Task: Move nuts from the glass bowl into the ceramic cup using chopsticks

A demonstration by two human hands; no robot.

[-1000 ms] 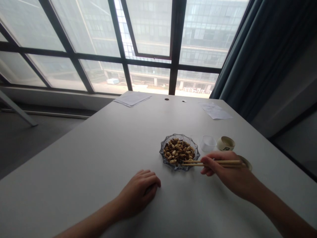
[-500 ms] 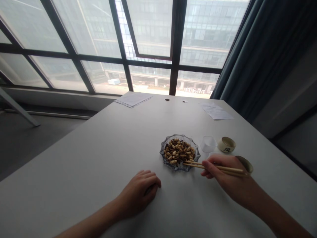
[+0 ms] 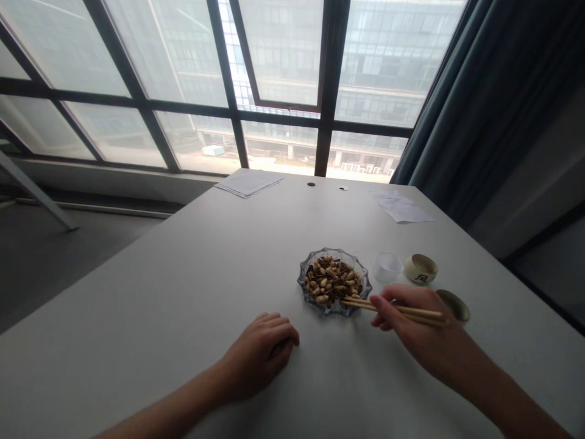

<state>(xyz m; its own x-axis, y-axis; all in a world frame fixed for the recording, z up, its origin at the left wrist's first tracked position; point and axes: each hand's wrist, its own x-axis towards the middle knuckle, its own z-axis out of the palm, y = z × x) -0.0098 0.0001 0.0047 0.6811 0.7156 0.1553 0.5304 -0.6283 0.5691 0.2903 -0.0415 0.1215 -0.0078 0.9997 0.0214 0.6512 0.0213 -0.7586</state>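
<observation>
A pair of wooden chopsticks (image 3: pixel 408 312) is in my right hand (image 3: pixel 418 311), their tips inside the near right edge of a scalloped glass dish (image 3: pixel 302 289). Peanuts in shells and dark striped seeds, likely sunflower seeds, make a mixed heap (image 3: pixel 329 277) in the dish. Whether the tips pinch a piece cannot be made out. My left hand (image 3: pixel 262 350) rests on the table left of the dish, fingers loosely curled and nothing visible in them. Beyond my right hand are a small clear plastic container (image 3: pixel 386 268) and a cream cup with a dark character (image 3: pixel 420 270).
A second cup (image 3: pixel 457 305) is partly hidden behind my right hand. Paper sheets lie at the far left (image 3: pixel 249 183) and far right (image 3: pixel 402 206) of the white table (image 3: pixel 183 292). Two round holes sit near its far edge, before the windows; a dark curtain hangs at right.
The view has shifted slightly. My right hand has drawn a little closer to the dish, the chopstick tips still at its near right edge. My left hand stays in place.
</observation>
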